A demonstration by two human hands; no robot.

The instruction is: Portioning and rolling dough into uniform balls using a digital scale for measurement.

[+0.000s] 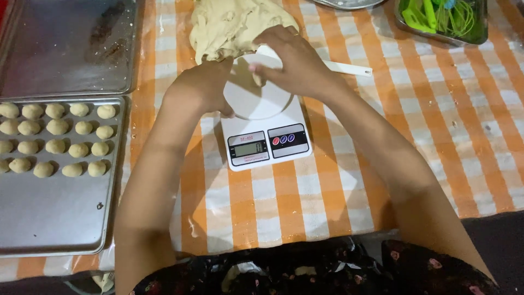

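A white digital kitchen scale (266, 128) with a round platform stands on an orange-and-white checked tablecloth. Just beyond it lies a large pale lump of dough (232, 24). My left hand (203, 84) rests at the left edge of the scale's platform, fingers curled against the dough lump. My right hand (292, 60) hovers over the platform's far side, fingertips pinching a small piece of dough (256, 78) above the platform.
A metal baking tray (60, 213) at the left holds several rows of small dough balls (57, 139). A second, bare metal tray (68, 46) sits behind it. A white spatula handle (349, 69) lies right of the scale. A container of green utensils (445, 19) stands far right.
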